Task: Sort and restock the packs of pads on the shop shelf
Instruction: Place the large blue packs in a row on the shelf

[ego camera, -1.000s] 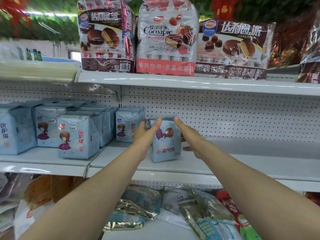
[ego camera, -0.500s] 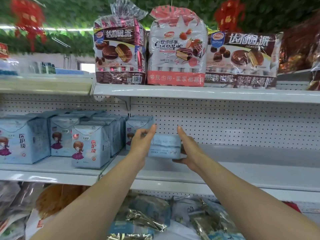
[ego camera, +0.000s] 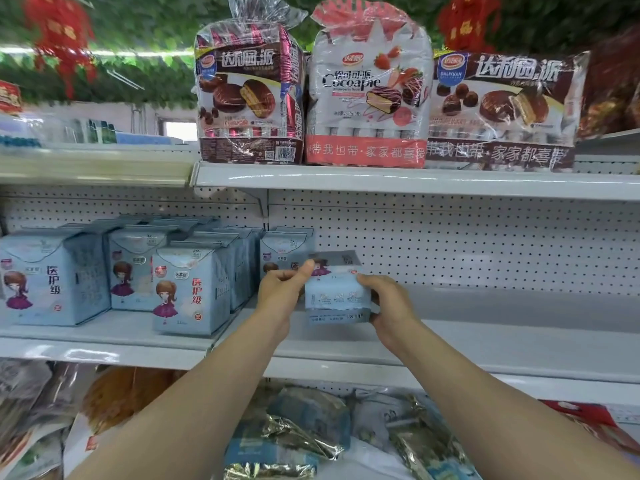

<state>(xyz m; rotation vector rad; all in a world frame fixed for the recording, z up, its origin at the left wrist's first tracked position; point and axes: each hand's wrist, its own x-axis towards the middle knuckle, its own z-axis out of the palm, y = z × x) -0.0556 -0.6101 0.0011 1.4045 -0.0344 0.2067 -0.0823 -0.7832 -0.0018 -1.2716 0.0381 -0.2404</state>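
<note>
Both my hands hold one light-blue pack of pads (ego camera: 337, 294) just above the middle shelf (ego camera: 485, 348). My left hand (ego camera: 282, 296) grips its left side and my right hand (ego camera: 389, 308) grips its right side. The pack is tipped so its bottom face points at me and the cartoon girl print shows on top. Another pack (ego camera: 284, 249) stands upright right behind it. Several more blue packs (ego camera: 187, 292) stand in rows on the left part of the shelf.
Large bags of chocolate pies (ego camera: 249, 98) and a strawberry pie bag (ego camera: 367, 98) sit on the top shelf. The pegboard back wall (ego camera: 485, 244) runs to the right. Foil and plastic snack bags (ego camera: 294, 434) fill the lower shelf.
The pack stood on the shelf between my open hands a second ago. I have since gripped it from both sides, lifted it and tipped it toward me.
</note>
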